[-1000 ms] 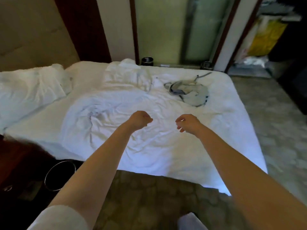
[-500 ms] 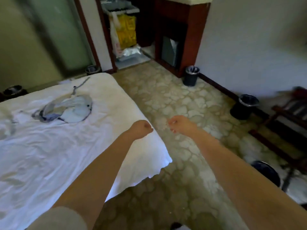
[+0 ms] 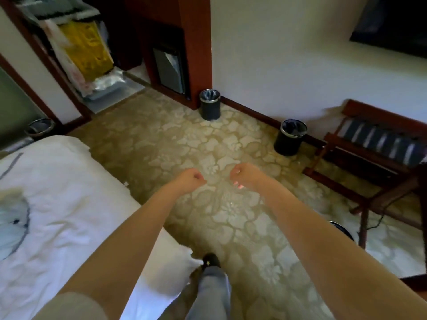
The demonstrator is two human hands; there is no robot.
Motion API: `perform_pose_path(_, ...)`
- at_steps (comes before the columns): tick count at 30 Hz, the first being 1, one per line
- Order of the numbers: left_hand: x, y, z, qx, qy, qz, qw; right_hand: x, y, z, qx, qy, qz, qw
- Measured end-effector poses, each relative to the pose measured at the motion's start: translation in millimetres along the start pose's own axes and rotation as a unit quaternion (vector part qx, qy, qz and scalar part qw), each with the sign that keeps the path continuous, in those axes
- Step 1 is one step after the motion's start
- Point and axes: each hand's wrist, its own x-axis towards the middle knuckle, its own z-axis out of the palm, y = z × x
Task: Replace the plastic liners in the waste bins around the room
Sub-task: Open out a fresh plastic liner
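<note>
- The left hand (image 3: 190, 180) is held out over the carpet (image 3: 161, 144), just off the side edge of the bed (image 3: 57, 181). Its fingers are curled into a fist and hold nothing.
- The right hand (image 3: 242, 176) is beside it with a small gap between them. Its fingers are also curled under, with nothing in them.
- One waste bin (image 3: 209, 109), black with a metal rim, stands at the far edge of the carpet, at the corner of the wooden cabinet (image 3: 196, 54). A creased grey lining shows in its mouth.
- A second bin (image 3: 288, 139) stands further right along the same edge, by the wall and near the luggage rack (image 3: 379, 144).
- A third bin (image 3: 39, 127) stands at the left edge of the carpet, beyond the bed's far corner.
- A fourth bin (image 3: 342, 228) is half hidden behind the rack's leg at the right edge — what is inside it I cannot tell.
- A dark shoe (image 3: 210, 260) stands on the carpet by the bed's near corner.
</note>
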Motion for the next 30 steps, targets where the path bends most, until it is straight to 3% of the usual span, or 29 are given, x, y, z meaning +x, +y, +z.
perform_pose_path(10,246.3,57.0,-138.4,-0.04,0.024,0.036,0.998,219.7,-89.8,-121.7,0.028,0.045,0.011,0.999)
perform_pose_path(20,438.1,38.7,-234.1,-0.108,0.041,-0.02,0.993,415.9,-181.7,-177.2,-0.071,-0.032,-0.037,0.996)
perform_pose_path(30,638.5,29.5,-379.2,-0.083,0.091,-0.072,0.99,694.1,-299.8,-228.5,-0.007,-0.067,-0.092,0.993)
